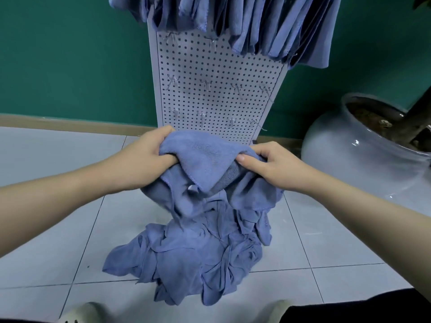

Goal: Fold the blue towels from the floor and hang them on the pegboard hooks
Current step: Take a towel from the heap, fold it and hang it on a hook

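Left hand (149,157) and right hand (272,166) each clamped on blue towel (205,157), held above towel pile (193,248) on floor (58,241), before pegboard (210,89); hung towels (268,26) above.

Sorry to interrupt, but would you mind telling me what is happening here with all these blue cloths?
A person is working through a pile of blue towels on the tiled floor. The left hand and the right hand both grip one towel, lifted above the pile and not yet neatly folded. Behind stands a pegboard: folded towels already hang along its top, while the lower hooks are bare. A large potted plant stands to the right.
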`<state>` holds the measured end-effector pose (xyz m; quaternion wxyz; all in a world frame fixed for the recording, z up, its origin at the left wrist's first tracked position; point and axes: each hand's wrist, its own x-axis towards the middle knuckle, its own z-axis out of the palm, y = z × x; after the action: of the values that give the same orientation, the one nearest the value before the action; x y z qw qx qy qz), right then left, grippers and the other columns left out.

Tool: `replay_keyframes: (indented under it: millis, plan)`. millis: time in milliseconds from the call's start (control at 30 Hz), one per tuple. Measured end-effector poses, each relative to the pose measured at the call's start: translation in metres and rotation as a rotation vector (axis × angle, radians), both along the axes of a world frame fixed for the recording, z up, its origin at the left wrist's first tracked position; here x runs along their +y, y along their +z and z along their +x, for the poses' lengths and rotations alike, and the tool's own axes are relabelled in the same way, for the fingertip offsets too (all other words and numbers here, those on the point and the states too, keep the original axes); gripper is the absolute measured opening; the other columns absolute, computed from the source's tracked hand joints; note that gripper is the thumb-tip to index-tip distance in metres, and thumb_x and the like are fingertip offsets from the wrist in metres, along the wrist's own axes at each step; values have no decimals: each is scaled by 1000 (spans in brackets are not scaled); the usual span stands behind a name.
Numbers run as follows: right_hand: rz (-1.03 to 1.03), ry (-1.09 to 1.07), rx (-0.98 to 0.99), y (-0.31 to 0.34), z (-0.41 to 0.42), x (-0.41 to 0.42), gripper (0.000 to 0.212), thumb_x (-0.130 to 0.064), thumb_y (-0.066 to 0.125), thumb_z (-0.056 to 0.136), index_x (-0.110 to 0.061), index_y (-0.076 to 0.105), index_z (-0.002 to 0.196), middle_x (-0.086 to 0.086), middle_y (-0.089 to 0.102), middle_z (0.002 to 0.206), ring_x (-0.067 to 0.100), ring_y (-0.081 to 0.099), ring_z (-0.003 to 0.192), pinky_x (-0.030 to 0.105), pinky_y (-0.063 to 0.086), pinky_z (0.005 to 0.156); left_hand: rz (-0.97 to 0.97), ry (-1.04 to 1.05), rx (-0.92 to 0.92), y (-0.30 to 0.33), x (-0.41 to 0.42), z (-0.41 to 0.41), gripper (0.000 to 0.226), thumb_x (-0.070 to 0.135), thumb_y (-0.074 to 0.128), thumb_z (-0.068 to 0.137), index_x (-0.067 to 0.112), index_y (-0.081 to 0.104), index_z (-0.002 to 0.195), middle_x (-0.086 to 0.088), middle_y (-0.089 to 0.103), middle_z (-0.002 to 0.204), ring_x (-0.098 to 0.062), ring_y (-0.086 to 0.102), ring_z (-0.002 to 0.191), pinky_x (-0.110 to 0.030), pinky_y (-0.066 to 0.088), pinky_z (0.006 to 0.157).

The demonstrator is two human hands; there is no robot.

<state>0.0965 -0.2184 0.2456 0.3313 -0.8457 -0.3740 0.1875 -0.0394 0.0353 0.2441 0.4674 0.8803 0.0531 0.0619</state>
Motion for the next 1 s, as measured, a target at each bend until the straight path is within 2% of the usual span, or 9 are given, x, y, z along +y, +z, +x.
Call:
replay_keyframes:
  millis: [67,200,267,367,500,567,767,867,1000]
  plan:
    - [6,-24,4,-2,-1,0,68,-64,53,91,4,60,89,8,51,76,15,45,73,39,42,69,-52,-31,39,2,-5,0,9,21,73,87,21,65,92,16,71,79,-1,57,70,-26,52,65]
    - [-40,-64,-65,-7,-2,-3,58,-56,54,97,1,59,87,4,55,77,12,48,72,43,45,69,-104,-62,188,5,-12,-2,52,48,80,62,8,74,95,-10,77,94,-13,60,77,-46,59,82]
    - [-69,-106,-179,-12,-4,-4,40,-41,62,99,-5,57,81,-3,57,75,14,51,69,40,45,72,-188,-58,188,5,-16,-2,42,39,77,66,6,73,92,-14,76,89,-13,59,73,-44,58,77]
    - [45,-165,-176,-13,-15,1,11,-27,72,94,-19,67,100,-12,71,98,6,67,95,30,54,89,-271,-70,167,6,-26,-1,9,4,67,86,10,70,81,0,71,74,-8,60,66,-21,51,62]
    - [236,-82,245,-2,-37,14,53,-51,78,84,-26,64,128,-11,70,125,2,64,119,30,48,108,-248,-61,102,10,-35,0,19,-7,56,88,8,68,88,6,70,75,-7,60,69,-14,48,62]
    - [194,-21,260,-3,-48,21,69,-60,79,75,-30,61,135,-13,69,129,0,62,123,34,47,110,-262,-65,87,13,-39,0,25,-10,56,86,12,67,84,8,71,74,-4,61,68,-12,47,62]
    - [202,-30,101,-13,-55,30,11,-19,67,98,-13,76,102,3,78,98,14,72,94,46,56,95,-195,-99,57,20,-42,-4,24,-6,62,89,15,72,86,11,73,77,0,61,70,-12,47,63]
    - [205,-65,125,-13,-50,26,20,-19,59,104,-15,69,88,7,67,78,16,54,71,40,48,72,-152,-113,75,21,-34,-5,15,10,73,91,23,76,98,11,79,90,0,69,79,-12,51,69]
    - [307,-228,310,-15,-41,21,25,-30,54,104,-21,55,81,6,53,79,20,44,77,37,38,77,159,-137,237,16,-23,-5,28,41,86,77,24,77,97,9,79,88,-10,74,88,-30,59,81]
